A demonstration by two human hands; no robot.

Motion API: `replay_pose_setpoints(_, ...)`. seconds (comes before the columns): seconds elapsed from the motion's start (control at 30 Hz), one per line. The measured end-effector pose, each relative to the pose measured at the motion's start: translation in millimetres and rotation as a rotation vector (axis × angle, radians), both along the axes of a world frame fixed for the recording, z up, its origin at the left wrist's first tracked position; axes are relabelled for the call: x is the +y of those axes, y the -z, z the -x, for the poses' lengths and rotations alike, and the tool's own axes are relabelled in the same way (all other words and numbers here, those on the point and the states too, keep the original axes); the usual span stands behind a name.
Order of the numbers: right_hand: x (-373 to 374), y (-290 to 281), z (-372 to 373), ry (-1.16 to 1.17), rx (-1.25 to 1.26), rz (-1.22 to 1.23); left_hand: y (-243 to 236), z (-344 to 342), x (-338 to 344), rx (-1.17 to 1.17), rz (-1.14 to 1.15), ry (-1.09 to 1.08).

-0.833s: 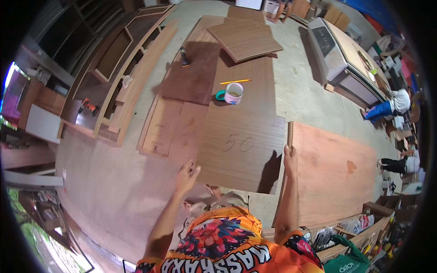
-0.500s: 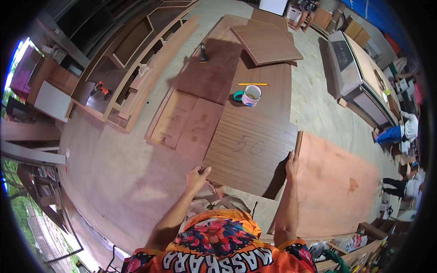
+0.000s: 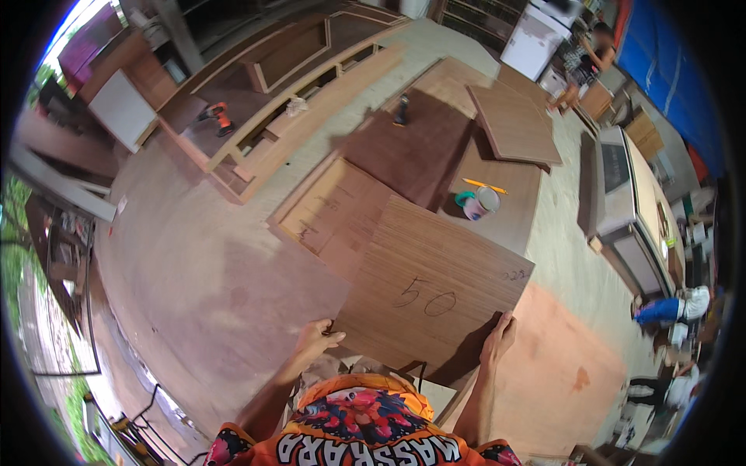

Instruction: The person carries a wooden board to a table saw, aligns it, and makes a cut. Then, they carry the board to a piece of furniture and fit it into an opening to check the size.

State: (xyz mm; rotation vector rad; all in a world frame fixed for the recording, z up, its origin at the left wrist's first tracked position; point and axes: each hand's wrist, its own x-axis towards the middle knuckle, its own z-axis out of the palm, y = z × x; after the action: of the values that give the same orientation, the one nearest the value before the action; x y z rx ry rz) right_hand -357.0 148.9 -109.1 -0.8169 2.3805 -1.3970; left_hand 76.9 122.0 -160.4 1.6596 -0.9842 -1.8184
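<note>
Both hands hold a square wood-grain panel (image 3: 404, 248) with pencilled marks on its face. My left hand (image 3: 322, 339) grips its near left edge, thumb on top. Fingers wrapped round, my right hand (image 3: 498, 339) holds the right edge. Beyond the panel, a mug (image 3: 488, 200) with a green handle stands on a longer wood-grain board (image 3: 497, 230). Next to the mug lies a yellow pencil (image 3: 486, 186). Further off, a panel (image 3: 514, 124) rests askew on the boards. A flattened cardboard sheet (image 3: 330, 206) lies left of the held panel.
A wooden cabinet frame (image 3: 311, 116) lies at the far left with an orange drill (image 3: 221, 118) in it. A dark cordless tool (image 3: 402, 110) stands on the brown board. A reddish sheet (image 3: 575, 365) lies at right. Other people (image 3: 674, 309) are at the right edge and far back.
The held panel has turned and drawn away from the mug, uncovering more cardboard and a second pencilled mark. Both hands still grip it. The view has swung, shifting the room's contents.
</note>
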Motion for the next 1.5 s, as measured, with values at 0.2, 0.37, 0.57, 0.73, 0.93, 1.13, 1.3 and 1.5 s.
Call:
replay_pose_setpoints(0.2,-84,-73,-160,-0.457,-0.12,0.443,-45,-136,22,-0.147,0.307,-0.192)
replay_pose_setpoints(0.37,-140,-76,-341,-0.821,-0.344,0.582,-47,-282,104,-0.225,0.419,-0.532)
replay_pose_setpoints(0.57,-139,-77,-605,-1.362,-0.419,0.558,-104,-401,218,-0.251,0.567,-1.131)
replay_pose_setpoints(0.73,-82,-82,-836,-1.775,-0.652,0.447,-144,-479,340,-0.276,0.751,-1.551)
replay_pose_setpoints(0.93,-7,-102,-1068,-2.221,-0.763,0.427,-125,-544,415,-0.309,0.789,-1.954)
replay_pose_setpoints(1.13,108,-214,-1292,-2.582,-0.576,0.697,-82,-651,435,-0.398,1.322,-2.409)
replay_pose_setpoints(1.3,222,-325,-1399,-2.657,-0.573,1.505,-130,-701,469,-0.418,1.592,-2.543)
replay_pose_setpoints(1.5,283,-127,-1498,-2.746,-1.55,0.038,-184,-795,537,-0.302,1.827,-2.574)
